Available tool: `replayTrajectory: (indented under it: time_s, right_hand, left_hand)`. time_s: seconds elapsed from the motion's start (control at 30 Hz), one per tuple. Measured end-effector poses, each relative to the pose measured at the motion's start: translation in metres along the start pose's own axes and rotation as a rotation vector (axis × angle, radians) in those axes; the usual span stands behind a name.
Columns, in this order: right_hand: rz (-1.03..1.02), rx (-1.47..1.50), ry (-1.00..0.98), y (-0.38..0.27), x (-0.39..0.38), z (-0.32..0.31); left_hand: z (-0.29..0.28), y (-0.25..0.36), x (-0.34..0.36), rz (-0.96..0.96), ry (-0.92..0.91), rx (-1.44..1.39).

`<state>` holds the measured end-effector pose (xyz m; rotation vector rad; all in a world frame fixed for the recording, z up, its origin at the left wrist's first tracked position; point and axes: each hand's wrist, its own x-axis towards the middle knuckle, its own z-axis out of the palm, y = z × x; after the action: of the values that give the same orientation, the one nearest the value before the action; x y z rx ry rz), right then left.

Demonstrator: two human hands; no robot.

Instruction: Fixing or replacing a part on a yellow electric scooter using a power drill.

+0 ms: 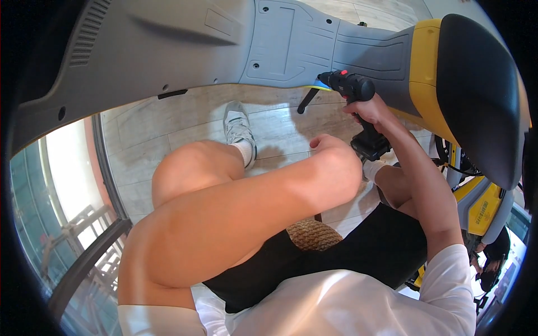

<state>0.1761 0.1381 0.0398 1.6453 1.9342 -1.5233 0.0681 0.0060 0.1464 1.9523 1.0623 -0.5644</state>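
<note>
the person's right hand (pixel 372 108) is wrapped round the grip of a black cordless drill (pixel 357 87), whose nose points left, right beside the near edge of a grey scooter footboard (pixel 287 40). the left hand (pixel 321 141) lies below the drill; the bent wrist hides most of it, so whether it is open or closed cannot be told. a one-handed hold could let the drill twist, and a nose so close to the rim could skid off and scratch the plastic. the drill's base hangs just beside the left wrist, so a jerk might knock it. rightward room is limited by the yellow trim (pixel 424 56) and dark seat (pixel 476 84); a black stand (pixel 307 101) juts below the nose. more room lies over the floor (pixel 280 119), between stand and left shoe (pixel 237 130).
</note>
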Motion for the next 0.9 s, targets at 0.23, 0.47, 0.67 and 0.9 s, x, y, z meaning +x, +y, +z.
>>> replayTrajectory:
  time_s: [0.23, 0.47, 0.67, 0.9]
  right_hand:
    - [0.002, -0.034, -0.004, 0.006, 0.006, -0.001]
    - [-0.043, -0.083, 0.023, 0.009, 0.008, -0.001]
    - [-0.204, -0.6, 0.097, -0.004, -0.01, 0.018]
    - [-0.391, -0.954, 0.21, -0.008, -0.018, 0.024]
  left_hand:
    - [-0.003, 0.003, 0.002, -0.003, -0.034, -0.015]
    - [-0.003, 0.006, 0.006, -0.009, -0.024, -0.018]
    - [0.006, 0.003, 0.005, 0.017, 0.026, -0.002]
    - [0.003, -0.004, 0.003, 0.043, -0.113, -0.025]
